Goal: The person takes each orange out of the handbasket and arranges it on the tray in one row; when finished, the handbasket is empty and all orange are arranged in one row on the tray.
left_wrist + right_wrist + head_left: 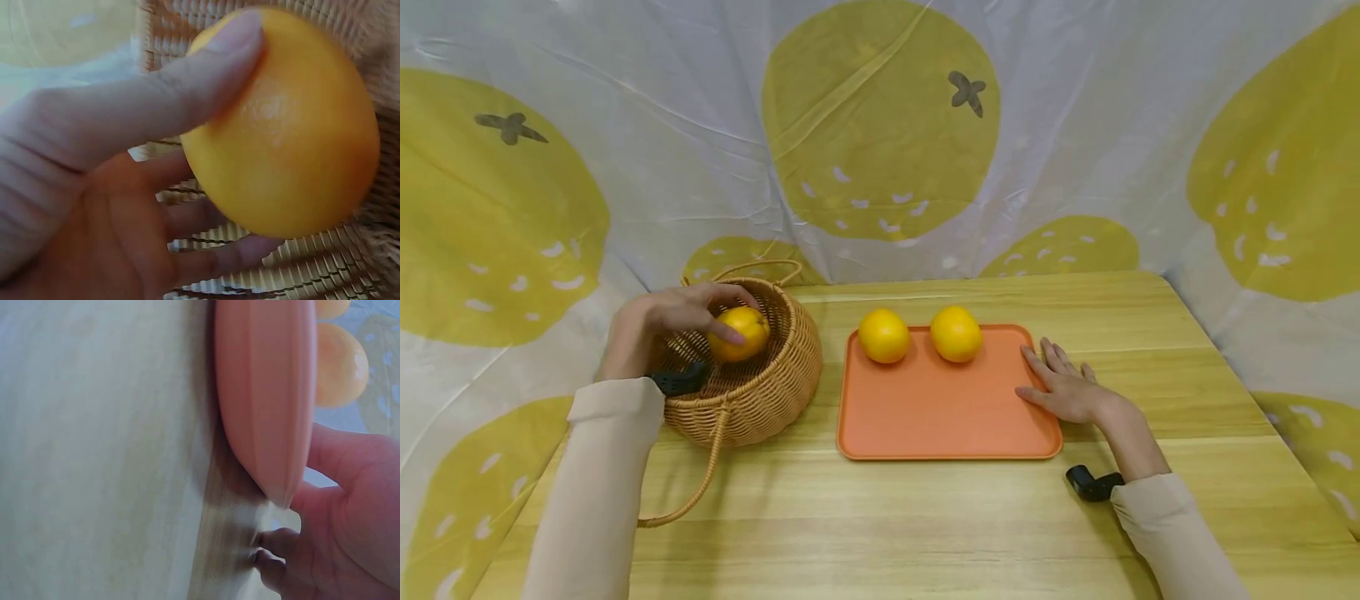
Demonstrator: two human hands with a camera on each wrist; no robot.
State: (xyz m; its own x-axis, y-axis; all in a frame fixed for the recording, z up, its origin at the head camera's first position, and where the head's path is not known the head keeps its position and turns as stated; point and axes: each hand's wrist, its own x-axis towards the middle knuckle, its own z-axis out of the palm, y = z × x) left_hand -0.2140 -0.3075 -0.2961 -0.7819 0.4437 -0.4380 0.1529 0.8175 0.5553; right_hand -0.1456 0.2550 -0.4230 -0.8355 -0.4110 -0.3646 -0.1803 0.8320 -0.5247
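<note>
In the head view my left hand (688,312) grips an orange (741,335) inside the mouth of a round wicker basket (778,392). The left wrist view shows the thumb across the near side of this orange (300,137), with the other fingers partly behind it. On the right, my right hand (1067,392) lies with spread fingers at the right rim of a coral-pink rectangular tray (947,417), its thumb and a finger over the rim. Two more oranges, a left one (883,336) and a right one (956,334), sit along the tray's far edge.
One basket handle (715,467) droops over the front onto the wooden table (925,525); the other handle (760,265) stands at the back. A white curtain (700,125) printed with big yellow fruit hangs behind and beside the table.
</note>
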